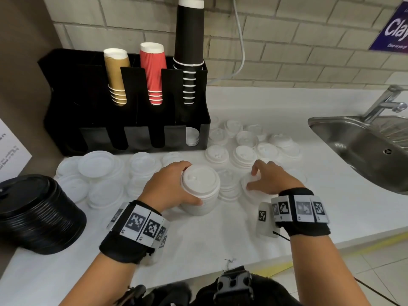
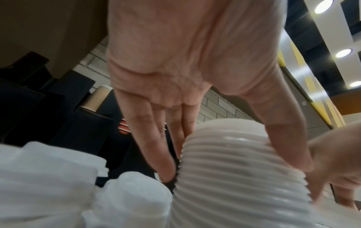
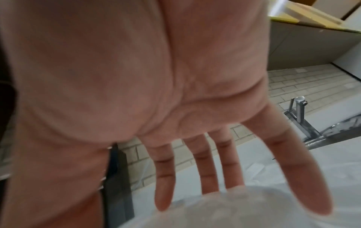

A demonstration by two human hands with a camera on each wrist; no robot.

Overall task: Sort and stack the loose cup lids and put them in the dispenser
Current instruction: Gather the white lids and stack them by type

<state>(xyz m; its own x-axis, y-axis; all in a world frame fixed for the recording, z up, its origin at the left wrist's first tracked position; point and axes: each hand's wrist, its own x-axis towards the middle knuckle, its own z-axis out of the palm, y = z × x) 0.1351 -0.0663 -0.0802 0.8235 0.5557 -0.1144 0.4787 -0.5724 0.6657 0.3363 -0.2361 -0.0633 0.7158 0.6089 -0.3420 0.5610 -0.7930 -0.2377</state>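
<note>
My left hand (image 1: 174,184) grips a tall stack of white sip lids (image 1: 199,188) that stands on the counter; thumb on the near side, fingers (image 2: 164,154) on the far side of the ribbed stack (image 2: 230,177). My right hand (image 1: 267,177) is just right of it, fingers (image 3: 207,162) straight and spread over a low pile of white lids (image 3: 234,208); whether they touch it I cannot tell. The black dispenser (image 1: 123,120) stands at the back left, with a few white lids (image 1: 192,136) in its front right slot.
Flat translucent lids (image 1: 99,171) lie at the left, domed sip lids (image 1: 242,149) in small piles at the back right. A stack of black lids (image 1: 37,213) sits at the near left. A steel sink (image 1: 364,146) and tap (image 1: 386,102) lie to the right.
</note>
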